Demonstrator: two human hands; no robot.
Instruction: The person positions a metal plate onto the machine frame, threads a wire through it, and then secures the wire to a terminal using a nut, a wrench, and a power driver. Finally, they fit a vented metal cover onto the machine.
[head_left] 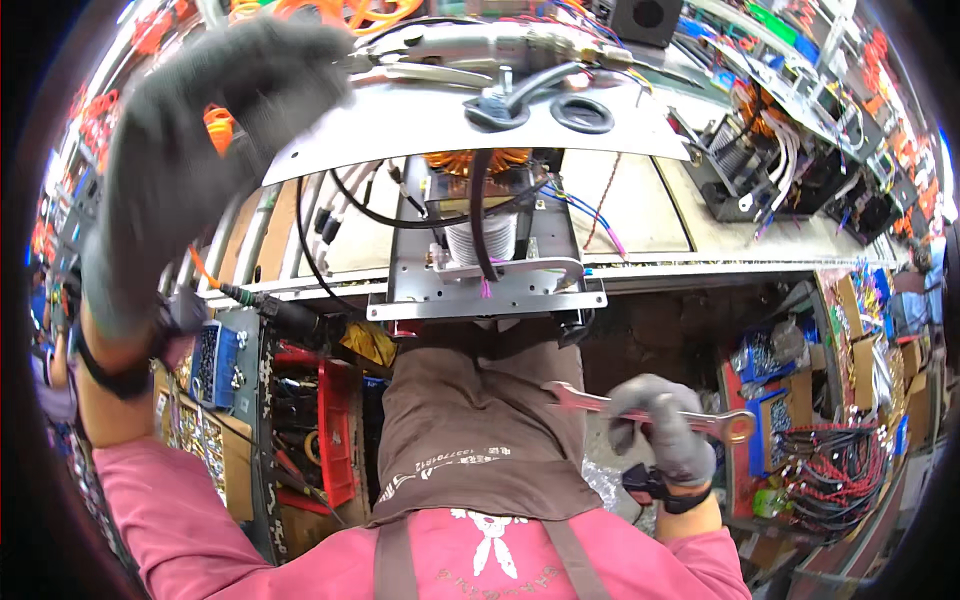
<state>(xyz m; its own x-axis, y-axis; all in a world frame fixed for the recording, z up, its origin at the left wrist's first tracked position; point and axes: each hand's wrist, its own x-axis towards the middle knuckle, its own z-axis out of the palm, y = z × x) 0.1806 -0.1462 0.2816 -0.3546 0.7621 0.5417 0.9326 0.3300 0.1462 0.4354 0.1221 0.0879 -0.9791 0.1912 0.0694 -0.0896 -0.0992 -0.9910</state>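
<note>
My right hand (665,430), in a grey glove, is wrapped round a combination wrench (718,424) beside my lap. The wrench's open end points left and its ring end sticks out to the right. Up at the left, my gloved left hand (175,165) is smeared by motion, its fingers by the left end of a silver air tool (470,42); whether they grip anything is unclear. Below the tool, a white panel (380,125) carries a thick black cable (535,90) by an upright bolt and a black ring (582,114). Under it stands a metal chassis (490,305) with a coil (480,240).
On the bench's right is another part-built unit (745,165) with white cables. A red bin (338,430) and blue screw tray (213,365) stand at lower left. Red and black wire bundles (830,470) lie at lower right. Orange hoses (350,12) run along the back.
</note>
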